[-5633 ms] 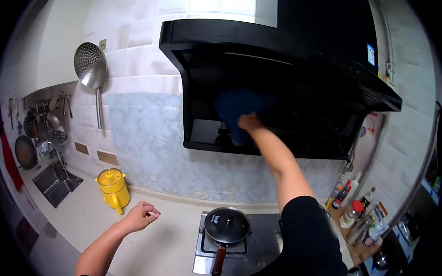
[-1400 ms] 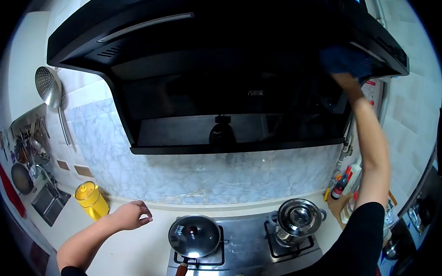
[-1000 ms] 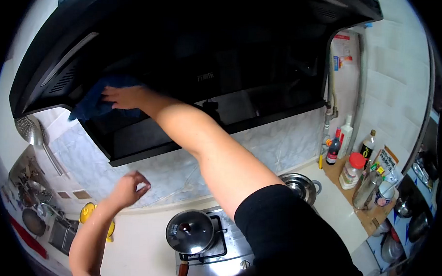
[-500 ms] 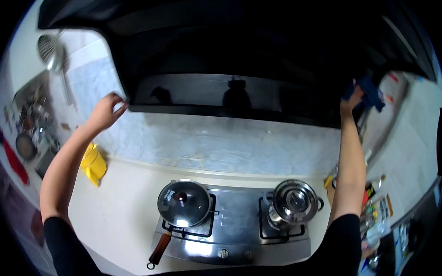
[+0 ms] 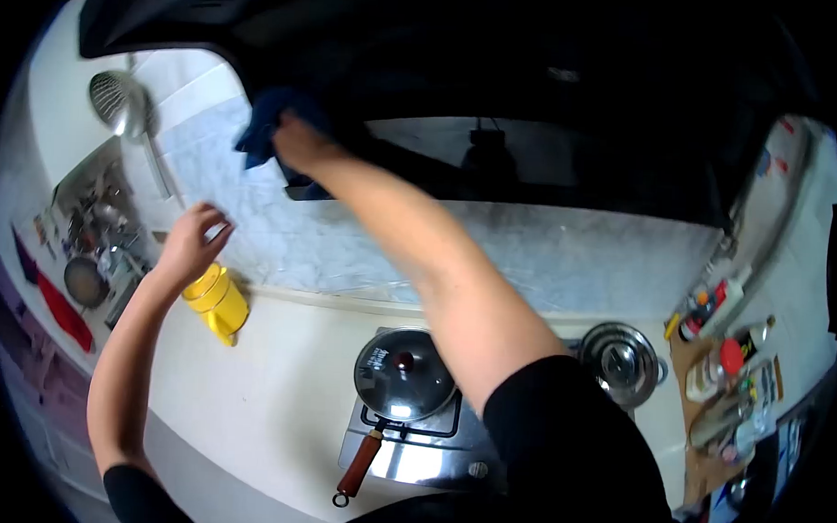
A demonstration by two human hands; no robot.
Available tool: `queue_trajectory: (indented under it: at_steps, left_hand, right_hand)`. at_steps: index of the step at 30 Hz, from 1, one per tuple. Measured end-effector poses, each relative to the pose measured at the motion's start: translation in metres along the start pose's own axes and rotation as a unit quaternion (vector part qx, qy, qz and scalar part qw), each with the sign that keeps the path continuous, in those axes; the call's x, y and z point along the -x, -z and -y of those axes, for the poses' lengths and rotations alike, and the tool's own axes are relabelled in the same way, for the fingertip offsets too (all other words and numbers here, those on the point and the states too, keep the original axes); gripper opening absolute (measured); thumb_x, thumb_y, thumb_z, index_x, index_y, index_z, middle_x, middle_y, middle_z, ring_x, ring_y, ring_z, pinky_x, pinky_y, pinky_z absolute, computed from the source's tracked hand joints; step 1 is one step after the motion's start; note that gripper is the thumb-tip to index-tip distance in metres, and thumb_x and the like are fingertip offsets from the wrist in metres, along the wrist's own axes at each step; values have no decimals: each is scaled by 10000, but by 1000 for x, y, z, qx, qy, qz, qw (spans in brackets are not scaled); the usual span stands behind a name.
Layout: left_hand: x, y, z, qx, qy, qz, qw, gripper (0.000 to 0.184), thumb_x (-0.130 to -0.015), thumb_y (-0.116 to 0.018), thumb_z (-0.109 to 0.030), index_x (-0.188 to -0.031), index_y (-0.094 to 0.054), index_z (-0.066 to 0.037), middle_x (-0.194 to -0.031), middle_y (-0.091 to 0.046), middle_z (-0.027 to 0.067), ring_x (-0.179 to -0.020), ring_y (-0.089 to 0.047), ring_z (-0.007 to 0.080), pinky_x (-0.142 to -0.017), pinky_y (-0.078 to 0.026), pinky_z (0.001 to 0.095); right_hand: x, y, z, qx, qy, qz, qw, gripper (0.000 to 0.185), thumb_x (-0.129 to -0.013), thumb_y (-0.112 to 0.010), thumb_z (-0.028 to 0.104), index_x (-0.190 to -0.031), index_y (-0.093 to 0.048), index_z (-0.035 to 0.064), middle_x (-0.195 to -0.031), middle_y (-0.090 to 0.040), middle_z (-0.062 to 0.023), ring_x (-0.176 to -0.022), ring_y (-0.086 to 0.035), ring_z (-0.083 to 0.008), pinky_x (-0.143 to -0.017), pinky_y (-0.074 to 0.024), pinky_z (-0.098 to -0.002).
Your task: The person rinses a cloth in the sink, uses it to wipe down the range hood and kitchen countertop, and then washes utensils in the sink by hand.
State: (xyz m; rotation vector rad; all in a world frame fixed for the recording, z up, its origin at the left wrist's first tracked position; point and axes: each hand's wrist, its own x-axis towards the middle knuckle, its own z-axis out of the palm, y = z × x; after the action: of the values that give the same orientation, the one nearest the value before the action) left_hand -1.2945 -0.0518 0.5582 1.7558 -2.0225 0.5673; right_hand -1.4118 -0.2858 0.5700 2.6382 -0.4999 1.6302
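Blue cloth (image 5: pixel 264 134): and it's across! A moment ago it was up at the right end of the range hood (image 5: pixel 425 68); now it's bunched at the hood's left side, near the lower edge. So the work in hand looks to have switched to that left side, with the right end let go.
Right hand (image 5: pixel 304 147): blurred, stretched far over to the left. Fingers grasping the cloth, closed well in on its folds; exactly how tightly, I can't tell.
Right arm (image 5: pixel 428 243): slanting from near right to far left, passing over the gas stove (image 5: pixel 421 463).
Left hand (image 5: pixel 195 242): raised on the left, a little below the cloth. Fingers loosely curled, thumb close to the fingertips, nothing seen in them, no contact visible.
Yellow pitcher (image 5: pixel 216 305): just beneath that left hand from here, standing on the tabletop (image 5: pixel 256 413).
Frying pan (image 5: pixel 400 381): on the stove's left side, glass lid on, wooden handle (image 5: pixel 360 464) pointing near.
Steel pot (image 5: pixel 620 363): over on the right, partly behind the black sleeve (image 5: pixel 569 442).
Skimmer (image 5: pixel 120 103): hanging far left, apart from both hands.
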Motion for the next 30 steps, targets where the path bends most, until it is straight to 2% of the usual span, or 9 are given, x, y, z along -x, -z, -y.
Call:
queue_trajectory:
  at_steps: [3,5,11,17,18,19,21,24,30]
  left_hand:
    - [24,6,-1,16,27,35,999,108,-755,-599,-63,-839,-609,5,-893,-564,136,-802,-557,276,-702,-447,319]
    - [23,-6,-1,39,5,24,999,97,-756,-597,-68,-796,-604,20,-847,-557,137,-755,-561,280,-696,-451,311]
    - [-3,-34,-60,92,-47,66,992,91,-753,-597,-63,-790,-597,20,-840,-560,133,-776,-555,282,-690,-441,319]
    - [2,-48,-99,113,-71,94,987,80,-752,-600,-67,-793,-608,2,-854,-568,130,-760,-559,280,-642,-453,321]
    - [4,-49,-101,128,-33,116,984,87,-753,-602,-80,-792,-611,-2,-861,-570,132,-745,-563,282,-618,-459,320]
    - [6,-51,-99,129,-48,113,984,92,-752,-602,-84,-792,-610,-2,-860,-570,131,-741,-563,283,-613,-459,320]
    - [10,-54,-90,127,-72,106,984,101,-752,-604,-93,-791,-609,0,-857,-569,130,-733,-564,284,-604,-460,319]
    - [20,-47,-84,127,-32,110,985,122,-760,-600,-116,-792,-605,1,-841,-562,134,-718,-558,291,-614,-457,332]
    - [38,-47,-45,90,-20,125,988,149,-765,-603,-134,-813,-614,6,-877,-578,138,-796,-571,294,-711,-455,337]
  right_hand:
    - [45,20,0,-152,-183,145,960,421,-876,-304,253,-1257,-437,132,-1278,-435,-150,-1197,-376,-280,-1023,-253,-390]
    - [82,29,-34,113,58,290,948,430,-884,-293,266,-1266,-428,122,-1279,-436,-145,-1207,-369,-267,-1023,-256,-381]
    - [163,206,-89,177,-126,181,959,371,-860,-363,175,-1157,-516,11,-1226,-471,-171,-1116,-467,-292,-967,-353,-394]
    - [316,500,-186,442,-491,127,740,434,-843,-486,308,-1189,-486,46,-1210,-485,-177,-1084,-497,-310,-894,-423,-370]
    - [329,548,-167,549,-353,223,724,445,-854,-447,339,-1185,-492,45,-1227,-464,-193,-1117,-460,-328,-927,-391,-375]
    - [382,598,-219,525,-261,25,810,435,-858,-399,324,-1180,-502,50,-1231,-454,-210,-1136,-429,-350,-966,-342,-391]
    - [365,587,-194,580,-468,194,638,480,-855,-351,325,-1242,-437,55,-1285,-393,-221,-1178,-386,-355,-997,-298,-397]
    - [390,571,-212,467,-379,71,796,553,-867,-341,424,-1293,-385,75,-1343,-322,-214,-1241,-299,-343,-1041,-213,-367]
    - [246,389,-100,405,-245,198,858,459,-878,-430,318,-1273,-416,86,-1344,-354,-153,-1243,-321,-309,-1038,-240,-367]
